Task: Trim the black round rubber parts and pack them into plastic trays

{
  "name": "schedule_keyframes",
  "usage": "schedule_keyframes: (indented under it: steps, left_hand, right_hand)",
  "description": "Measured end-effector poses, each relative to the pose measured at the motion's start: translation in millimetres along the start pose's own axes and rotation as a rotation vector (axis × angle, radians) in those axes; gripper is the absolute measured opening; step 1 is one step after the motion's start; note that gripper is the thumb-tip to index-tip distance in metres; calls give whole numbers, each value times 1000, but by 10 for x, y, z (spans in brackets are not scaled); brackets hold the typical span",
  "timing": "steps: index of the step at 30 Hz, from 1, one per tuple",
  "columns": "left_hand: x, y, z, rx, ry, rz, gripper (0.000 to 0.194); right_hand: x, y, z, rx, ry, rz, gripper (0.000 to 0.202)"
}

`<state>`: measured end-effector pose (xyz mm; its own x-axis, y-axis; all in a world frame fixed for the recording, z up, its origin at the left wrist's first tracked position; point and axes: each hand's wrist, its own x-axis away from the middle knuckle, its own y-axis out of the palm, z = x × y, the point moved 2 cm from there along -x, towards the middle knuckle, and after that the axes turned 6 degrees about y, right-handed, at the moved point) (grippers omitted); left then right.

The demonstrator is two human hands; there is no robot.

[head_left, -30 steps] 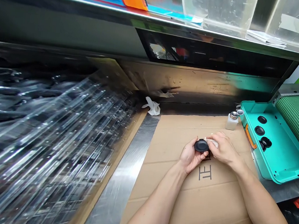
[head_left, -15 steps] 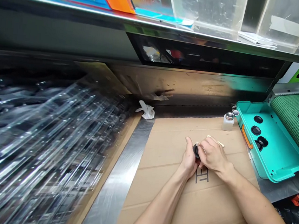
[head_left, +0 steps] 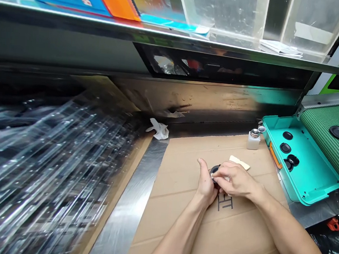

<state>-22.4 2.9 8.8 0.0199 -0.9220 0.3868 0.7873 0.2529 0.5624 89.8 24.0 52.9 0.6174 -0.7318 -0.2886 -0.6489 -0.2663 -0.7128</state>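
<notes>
A round black part (head_left: 215,170) is held by my left hand (head_left: 206,186), whose thumb points up. My right hand (head_left: 234,180) reaches over from the right with its fingers pinched against the part's face; a tiny pale bit shows at the fingertips, too small to name. Both hands are above the cardboard sheet (head_left: 178,223), near its printed black mark (head_left: 225,203). Just behind my right hand lies a cream-coloured pad (head_left: 240,163).
A white bottle with a metal cap (head_left: 253,140) stands beside a teal tray (head_left: 318,165) holding several black parts. Two black discs rest on the green conveyor (head_left: 322,121). Clear plastic trays (head_left: 64,161) fill the left. A crumpled white glove (head_left: 159,129) lies behind the cardboard.
The view has shifted a little. My right hand has turned, uncovering more of the black part and the cream pad. A second disc now shows fully on the conveyor.
</notes>
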Motion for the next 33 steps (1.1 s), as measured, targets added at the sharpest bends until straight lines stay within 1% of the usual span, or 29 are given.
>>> schedule_keyframes:
  steps: [2,3,4,6,8,11,13,14,16,17,19,22,24,27,31,33]
  left_hand:
    - [-18,-25,13,-35,33,-5,82]
    - [-29,-34,20,-73,46,-18,82]
    - [-39,-40,24,-107,50,-32,82]
    - [-57,-42,26,-147,45,-53,82]
    - [-67,-37,22,-136,44,-45,79]
    - [-71,-34,4,-100,68,46,68]
    - [-69,-37,-10,-95,99,104,62]
    - [-69,-36,-16,-99,109,105,60]
    - [-69,-28,-23,-108,112,59,61]
    - [-69,-25,-24,-112,107,34,62]
    - [-65,-23,-22,-118,99,24,64]
    - [-53,-16,-22,-137,114,43,63]
    - [-46,-8,-28,-179,143,45,63]
    - [-57,-11,-46,-237,174,60,65]
    - [-111,-62,-93,-248,174,131,67]
    - [-136,-99,-117,-260,211,161,65]
  right_hand:
    - [16,-58,11,-9,43,-96,12]
    - [26,-97,34,24,86,-108,14]
    - [34,-136,65,75,133,-96,15]
    - [41,-184,124,177,201,-25,15]
    - [36,-166,151,211,215,45,14]
    - [12,-47,126,134,157,32,9]
    - [2,8,109,137,177,29,6]
    - [2,13,112,168,221,45,7]
    - [7,-11,134,217,316,63,9]
    - [8,-29,147,212,337,61,10]
    - [4,-57,168,153,307,65,9]
    - [-14,-42,200,99,224,137,6]
    - [-22,9,228,124,200,157,5]
    - [-20,87,262,211,199,141,5]
    - [-24,154,240,323,210,148,8]
    - [-35,186,214,339,200,160,9]
